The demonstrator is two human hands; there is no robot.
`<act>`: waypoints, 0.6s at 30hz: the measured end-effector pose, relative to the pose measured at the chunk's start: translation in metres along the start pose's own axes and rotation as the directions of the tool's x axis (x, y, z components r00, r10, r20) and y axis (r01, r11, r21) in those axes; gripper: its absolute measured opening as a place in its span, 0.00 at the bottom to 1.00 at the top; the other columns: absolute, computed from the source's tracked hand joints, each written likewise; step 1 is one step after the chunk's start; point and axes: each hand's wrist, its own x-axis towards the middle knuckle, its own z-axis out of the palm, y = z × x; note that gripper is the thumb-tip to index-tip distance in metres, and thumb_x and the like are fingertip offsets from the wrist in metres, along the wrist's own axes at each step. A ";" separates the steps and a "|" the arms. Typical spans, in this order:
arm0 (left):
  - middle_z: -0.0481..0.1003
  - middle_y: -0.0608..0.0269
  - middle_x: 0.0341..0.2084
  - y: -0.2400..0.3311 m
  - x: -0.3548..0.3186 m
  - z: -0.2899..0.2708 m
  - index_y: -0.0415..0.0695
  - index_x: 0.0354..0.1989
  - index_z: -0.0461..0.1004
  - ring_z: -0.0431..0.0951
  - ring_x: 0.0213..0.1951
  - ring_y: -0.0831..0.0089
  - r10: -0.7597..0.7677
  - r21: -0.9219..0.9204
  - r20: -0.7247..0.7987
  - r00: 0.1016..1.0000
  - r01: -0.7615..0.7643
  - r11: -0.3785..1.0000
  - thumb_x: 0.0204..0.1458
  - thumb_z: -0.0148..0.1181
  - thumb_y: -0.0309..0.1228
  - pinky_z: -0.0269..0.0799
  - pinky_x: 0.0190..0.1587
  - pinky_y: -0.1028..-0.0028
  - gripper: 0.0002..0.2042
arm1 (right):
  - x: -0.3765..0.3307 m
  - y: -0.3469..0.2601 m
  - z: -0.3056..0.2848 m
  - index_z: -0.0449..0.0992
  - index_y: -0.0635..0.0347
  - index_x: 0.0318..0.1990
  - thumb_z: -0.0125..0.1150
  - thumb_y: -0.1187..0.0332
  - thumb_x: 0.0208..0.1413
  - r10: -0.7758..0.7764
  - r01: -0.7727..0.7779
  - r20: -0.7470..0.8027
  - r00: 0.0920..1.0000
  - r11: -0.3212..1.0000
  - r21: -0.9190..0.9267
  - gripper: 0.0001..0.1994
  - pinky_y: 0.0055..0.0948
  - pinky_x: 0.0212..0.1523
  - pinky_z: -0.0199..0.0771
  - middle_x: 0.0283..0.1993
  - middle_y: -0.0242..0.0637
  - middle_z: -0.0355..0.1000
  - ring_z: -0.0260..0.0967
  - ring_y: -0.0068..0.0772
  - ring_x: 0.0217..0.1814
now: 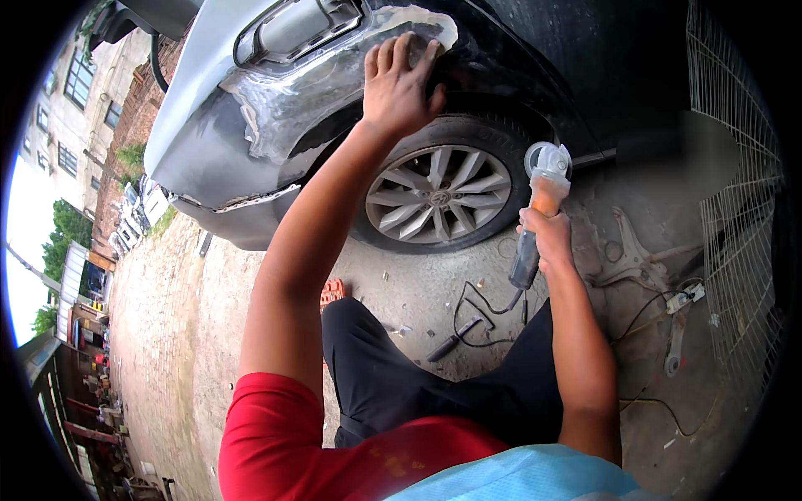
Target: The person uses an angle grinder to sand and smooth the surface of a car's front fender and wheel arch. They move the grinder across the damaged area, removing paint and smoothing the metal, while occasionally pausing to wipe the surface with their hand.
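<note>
My left hand (401, 88) lies with fingers spread on the sanded body panel (305, 104) of a car, just above the wheel arch. Bare metal, pale filler and dark grey patches show on that panel. In my right hand (547, 235) is an angle grinder (545, 190), orange and dark grey, held upright beside the tyre with its disc end up. Its disc guard looks dusty and whitish. A black cord leaves the grinder's lower end. Between my arms is the car's wheel (439, 198) with a silver multi-spoke rim.
A black-handled tool (451, 341) and looping cable lie on the concrete between my knees. To the right are a metal suspension arm (626, 250), a white power socket (685, 298) and a wire mesh panel (739, 209). An empty lamp opening (301, 29) is in the car body.
</note>
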 end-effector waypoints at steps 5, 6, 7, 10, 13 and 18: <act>0.58 0.44 0.77 -0.006 0.025 0.000 0.67 0.74 0.73 0.53 0.78 0.40 0.044 0.014 0.012 0.999 -0.044 0.999 0.56 0.67 0.48 0.41 0.81 0.39 0.33 | 0.005 0.001 -0.003 0.81 0.66 0.41 0.76 0.65 0.55 -0.005 0.005 0.008 1.000 1.000 -0.008 0.14 0.34 0.36 0.77 0.35 0.36 0.79 0.79 0.31 0.33; 0.58 0.44 0.78 -0.006 0.024 0.000 0.69 0.74 0.73 0.53 0.79 0.40 0.044 0.013 0.021 0.999 -0.044 0.999 0.58 0.67 0.48 0.40 0.81 0.39 0.32 | 0.006 0.002 -0.002 0.81 0.66 0.41 0.76 0.65 0.55 -0.003 0.003 0.010 1.000 1.000 -0.004 0.14 0.34 0.36 0.77 0.35 0.36 0.79 0.79 0.31 0.32; 0.58 0.44 0.78 -0.007 0.023 0.000 0.69 0.74 0.73 0.53 0.79 0.40 0.044 0.015 0.024 0.999 -0.045 0.999 0.58 0.67 0.48 0.40 0.81 0.39 0.32 | 0.006 0.003 0.000 0.81 0.66 0.41 0.76 0.65 0.55 -0.001 0.001 0.013 1.000 1.000 -0.001 0.14 0.34 0.36 0.78 0.35 0.36 0.79 0.80 0.31 0.32; 0.58 0.44 0.78 -0.007 0.020 -0.001 0.68 0.74 0.74 0.53 0.79 0.40 0.044 0.014 0.023 0.999 -0.044 0.999 0.58 0.67 0.48 0.40 0.81 0.39 0.32 | 0.005 0.001 0.004 0.81 0.68 0.38 0.76 0.66 0.54 0.009 -0.009 -0.011 1.000 1.000 0.015 0.13 0.34 0.35 0.77 0.33 0.37 0.79 0.79 0.31 0.31; 0.58 0.44 0.78 -0.004 0.018 -0.002 0.67 0.73 0.75 0.54 0.79 0.40 0.039 0.007 0.020 0.999 -0.040 0.999 0.57 0.67 0.48 0.41 0.81 0.39 0.32 | 0.001 -0.002 0.005 0.82 0.68 0.37 0.76 0.67 0.53 0.007 -0.007 -0.020 1.000 1.000 0.005 0.13 0.34 0.35 0.77 0.32 0.37 0.79 0.79 0.31 0.30; 0.58 0.45 0.78 -0.002 0.014 -0.002 0.65 0.72 0.75 0.54 0.78 0.41 0.026 0.014 0.030 0.999 -0.027 1.000 0.56 0.68 0.49 0.40 0.81 0.39 0.32 | 0.000 -0.003 0.001 0.82 0.68 0.37 0.76 0.67 0.53 0.003 -0.003 -0.023 1.000 1.000 -0.012 0.13 0.34 0.35 0.77 0.32 0.37 0.79 0.79 0.31 0.30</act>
